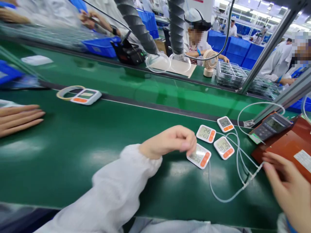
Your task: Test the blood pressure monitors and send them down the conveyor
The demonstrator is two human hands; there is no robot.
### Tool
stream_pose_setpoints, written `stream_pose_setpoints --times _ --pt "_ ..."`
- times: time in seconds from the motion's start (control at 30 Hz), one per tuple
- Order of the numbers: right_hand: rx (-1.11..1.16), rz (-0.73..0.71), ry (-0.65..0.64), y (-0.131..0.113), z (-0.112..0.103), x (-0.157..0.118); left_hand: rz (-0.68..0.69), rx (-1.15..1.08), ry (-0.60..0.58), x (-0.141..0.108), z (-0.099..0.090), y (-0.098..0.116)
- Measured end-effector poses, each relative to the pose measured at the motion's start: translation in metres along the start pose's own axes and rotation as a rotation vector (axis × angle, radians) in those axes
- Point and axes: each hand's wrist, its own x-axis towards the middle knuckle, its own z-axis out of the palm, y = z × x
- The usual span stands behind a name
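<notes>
My left hand (171,140) has curled fingers, with the fingertips over the upper left corner of a white digital monitor (202,158) with orange buttons. I see nothing held in it; whether it touches the screen I cannot tell. Three similar monitors, an upper-left one (206,133), a lower-right one (224,148) and a far one (225,124), lie close by with lit displays. Thin tubes (223,201) run from the group to a branched connector (252,176). At its right end my right hand (289,187) pinches the tube between thumb and fingers.
A handheld meter (273,124) with a tube leans against a reddish-brown box (284,142) at right. Another monitor (86,96) with a looped tube lies far left, near someone else's hand (19,118). Beyond the bench divider stand a small fan (210,63) and clear trays (230,72).
</notes>
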Motion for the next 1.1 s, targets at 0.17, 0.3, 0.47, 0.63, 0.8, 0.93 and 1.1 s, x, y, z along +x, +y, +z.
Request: stream_pose_setpoints --times 0.17,0.3,0.47,0.63,0.8,0.93,1.1 --pt "-0.055 -0.394 -0.472 -0.077 0.105 0.021 0.098 -0.265 0.163 0.034 -0.007 -0.039" --pt "-0.142 -0.340 -0.611 -0.096 0.144 0.017 0.125 -0.244 0.226 0.037 -0.005 -0.054" --pt "0.146 -0.199 -0.812 -0.092 0.139 0.012 0.147 -0.127 0.303 0.035 -0.002 -0.059" --pt "0.495 0.016 -0.639 -0.091 0.133 0.015 0.157 0.072 0.300 0.029 0.002 -0.062" --pt "0.721 0.174 -0.425 -0.084 0.135 0.020 0.001 0.102 -0.152 0.018 0.018 -0.064" --pt "0.764 0.170 -0.520 -0.080 0.137 0.022 -0.049 0.013 -0.111 0.020 0.018 -0.064" --pt "0.772 0.104 -0.584 -0.079 0.141 0.019 -0.051 -0.250 -0.019 0.026 0.008 -0.061"
